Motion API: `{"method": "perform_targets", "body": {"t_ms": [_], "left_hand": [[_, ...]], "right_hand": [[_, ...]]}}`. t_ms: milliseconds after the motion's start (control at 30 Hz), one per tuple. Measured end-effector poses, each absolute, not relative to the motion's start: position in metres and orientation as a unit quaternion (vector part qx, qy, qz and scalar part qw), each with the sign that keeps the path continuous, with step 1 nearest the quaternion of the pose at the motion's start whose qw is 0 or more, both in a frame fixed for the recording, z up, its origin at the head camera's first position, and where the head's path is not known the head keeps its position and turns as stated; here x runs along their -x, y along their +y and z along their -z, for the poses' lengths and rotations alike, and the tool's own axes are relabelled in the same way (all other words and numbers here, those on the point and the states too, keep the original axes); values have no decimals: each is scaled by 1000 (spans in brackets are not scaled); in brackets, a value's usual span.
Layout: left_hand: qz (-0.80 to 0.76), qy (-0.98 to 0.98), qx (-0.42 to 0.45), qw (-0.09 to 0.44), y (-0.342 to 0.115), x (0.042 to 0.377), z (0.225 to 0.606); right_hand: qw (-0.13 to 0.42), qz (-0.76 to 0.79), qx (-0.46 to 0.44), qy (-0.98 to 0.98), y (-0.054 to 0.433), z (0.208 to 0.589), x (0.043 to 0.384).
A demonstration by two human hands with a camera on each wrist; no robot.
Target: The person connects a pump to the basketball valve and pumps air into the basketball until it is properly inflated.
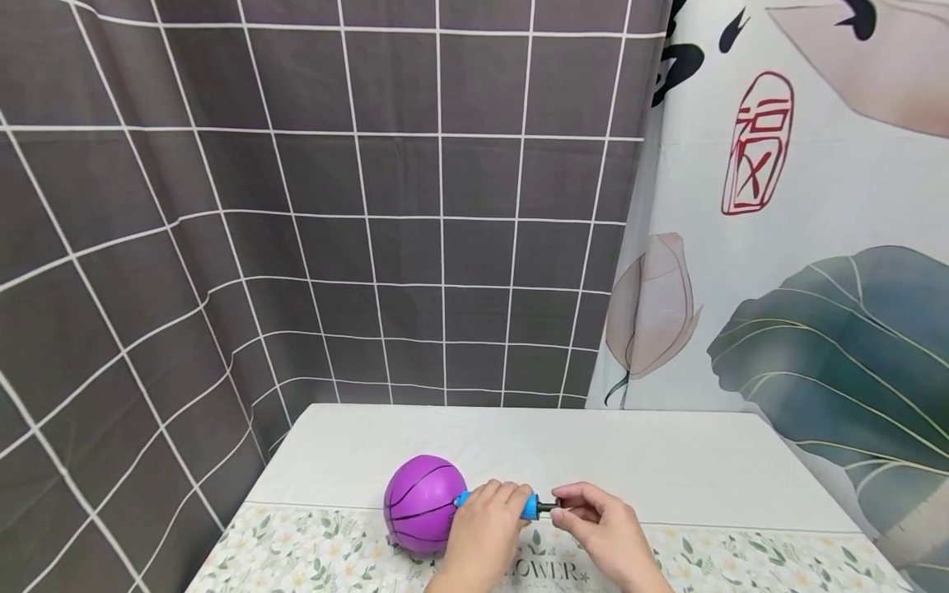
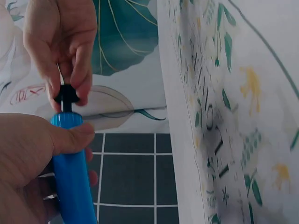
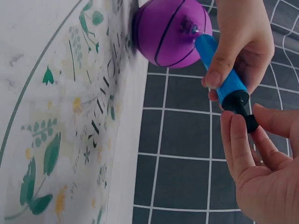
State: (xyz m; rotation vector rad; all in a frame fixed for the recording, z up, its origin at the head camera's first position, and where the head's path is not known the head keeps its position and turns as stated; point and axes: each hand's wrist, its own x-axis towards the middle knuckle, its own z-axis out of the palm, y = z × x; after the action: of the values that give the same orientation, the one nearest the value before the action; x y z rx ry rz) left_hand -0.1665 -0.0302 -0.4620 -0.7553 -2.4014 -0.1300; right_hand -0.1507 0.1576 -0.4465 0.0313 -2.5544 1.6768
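Observation:
A purple ball [image 1: 423, 502] with black seam lines rests on the table, left of both hands. My left hand [image 1: 485, 527] grips the blue barrel of a small hand pump [image 1: 530, 506], whose far end meets the ball's side. In the right wrist view the pump's tip end [image 3: 205, 44] sits right at the ball's valve spot. With thumb and fingers, my right hand [image 1: 604, 531] pinches the black handle [image 3: 251, 123] at the other end. Only a short stretch of black rod shows between handle and barrel in the left wrist view.
The table [image 1: 519, 445] has a white back part and a floral cloth [image 1: 311, 543] with printed lettering along the front. Behind it hangs a dark grey curtain [image 1: 400, 247] with white grid lines. A white cloth [image 1: 689, 329] with leaf prints hangs at the right.

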Motion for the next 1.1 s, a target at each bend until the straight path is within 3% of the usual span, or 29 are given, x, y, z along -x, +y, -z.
{"method": "perform_targets", "body": {"t_ms": [333, 733, 1100], "left_hand": [[69, -904, 274, 322, -48, 176, 457], [49, -898, 267, 345, -47, 176, 453], [34, -918, 277, 282, -27, 165, 456]], "right_hand": [[29, -552, 61, -831, 190, 433, 151], [40, -552, 61, -831, 200, 432, 150], [58, -543, -7, -838, 160, 442, 148]]}}
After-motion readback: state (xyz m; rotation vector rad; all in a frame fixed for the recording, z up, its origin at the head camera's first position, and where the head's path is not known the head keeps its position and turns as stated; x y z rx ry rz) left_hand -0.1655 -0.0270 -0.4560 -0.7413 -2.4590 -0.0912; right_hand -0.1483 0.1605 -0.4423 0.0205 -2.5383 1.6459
